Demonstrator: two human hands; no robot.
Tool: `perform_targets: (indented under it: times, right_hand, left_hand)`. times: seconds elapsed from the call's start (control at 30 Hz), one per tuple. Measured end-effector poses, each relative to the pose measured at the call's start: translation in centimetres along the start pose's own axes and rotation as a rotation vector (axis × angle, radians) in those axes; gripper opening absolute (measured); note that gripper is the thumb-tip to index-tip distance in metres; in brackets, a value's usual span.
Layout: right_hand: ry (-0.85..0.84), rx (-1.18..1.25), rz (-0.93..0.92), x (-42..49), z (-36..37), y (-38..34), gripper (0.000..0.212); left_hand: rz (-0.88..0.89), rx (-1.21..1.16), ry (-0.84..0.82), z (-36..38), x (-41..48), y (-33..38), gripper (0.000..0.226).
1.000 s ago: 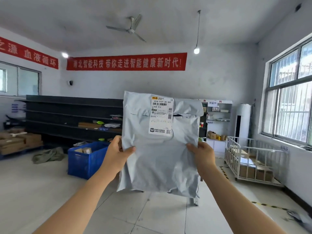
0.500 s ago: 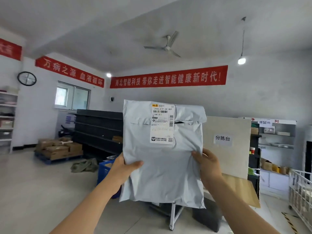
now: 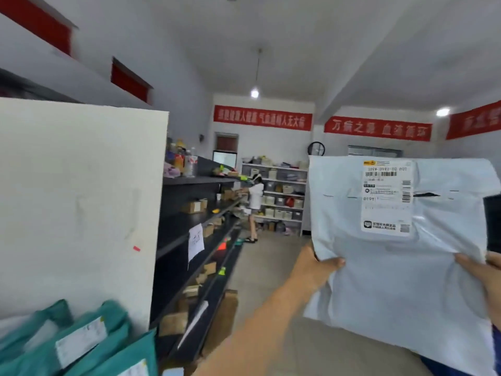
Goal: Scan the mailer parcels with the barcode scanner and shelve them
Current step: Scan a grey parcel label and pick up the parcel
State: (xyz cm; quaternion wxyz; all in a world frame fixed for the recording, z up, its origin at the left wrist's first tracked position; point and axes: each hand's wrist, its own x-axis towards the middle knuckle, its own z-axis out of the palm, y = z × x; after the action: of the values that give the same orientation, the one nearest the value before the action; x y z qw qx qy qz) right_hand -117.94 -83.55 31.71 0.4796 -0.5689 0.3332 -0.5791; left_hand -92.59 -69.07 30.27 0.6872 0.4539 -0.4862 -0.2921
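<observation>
I hold a grey mailer parcel (image 3: pixel 401 272) upright in front of me at the right of the view, its white shipping label (image 3: pixel 387 198) and barcode facing me. My left hand (image 3: pixel 315 267) grips its left edge, thumb on the front. My right hand (image 3: pixel 485 278) grips its right edge and is partly cut off by the frame. No barcode scanner shows in view. A dark object (image 3: pixel 493 223) sits at the right edge above my right hand.
A white panel (image 3: pixel 81 207) stands close on my left, teal mailers (image 3: pixel 89 340) piled below it. Dark shelving (image 3: pixel 200 240) with small boxes runs down the aisle. A person (image 3: pixel 254 202) stands at its far end by white shelves (image 3: pixel 279 196).
The view has swung strongly left, from the back wall and sorting table to the shelf aisle. The parcel now sits at the right of the frame, both hands still gripping it.
</observation>
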Motion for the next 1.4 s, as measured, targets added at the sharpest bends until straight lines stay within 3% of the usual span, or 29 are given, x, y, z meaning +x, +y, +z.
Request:
perform_targets:
  times: [0.1, 0.23, 0.4, 0.57, 0.73, 0.83, 0.93, 1.03, 1.17, 1.23, 1.4]
  right_hand:
    - [-0.045, 0.022, 0.01, 1.1, 8.0, 1.0, 0.005]
    - [-0.186, 0.091, -0.016, 5.8, 17.0, 4.5, 0.021]
    - [-0.354, 0.26, 0.012, 12.5, 27.8, 5.7, 0.004]
    - [-0.52, 0.379, 0.036, 18.6, 37.2, 8.0, 0.009]
    - [-0.694, 0.442, 0.062, 24.5, 46.8, 11.5, 0.008]
    - [-0.814, 0.459, 0.073, 28.3, 52.5, 13.5, 0.02]
    - [-0.957, 0.481, 0.089, 31.6, 57.9, 15.9, 0.012]
    - [-1.15, 0.455, 0.168, 34.6, 62.7, 19.7, 0.01]
    - [-1.429, 0.325, 0.362, 36.3, 68.5, 26.0, 0.035]
    - [-1.516, 0.26, 0.416, 35.8, 71.1, 28.5, 0.035]
    - [-1.641, 0.155, 0.372, 33.8, 78.4, 32.0, 0.028]
  left_hand:
    - [0.051, 0.079, 0.099, -4.6, 2.9, -1.3, 0.037]
    - [0.101, 0.143, 0.266, -11.3, 7.0, -2.7, 0.036]
    - [0.14, 0.24, 0.445, -19.0, 13.2, -2.0, 0.036]
    - [0.184, 0.286, 0.577, -25.1, 17.8, -2.1, 0.039]
    - [0.199, 0.375, 0.706, -30.6, 21.8, -3.8, 0.056]
    - [0.204, 0.444, 0.812, -33.2, 24.5, -4.7, 0.048]
    - [0.185, 0.482, 0.917, -35.6, 27.5, -5.3, 0.036]
    - [0.158, 0.488, 0.975, -37.8, 30.2, -6.6, 0.039]
    - [0.092, 0.408, 1.112, -41.1, 32.0, -10.4, 0.027]
    - [0.039, 0.377, 1.227, -43.5, 32.0, -12.5, 0.027]
    - [-0.033, 0.377, 1.428, -50.2, 31.7, -14.5, 0.032]
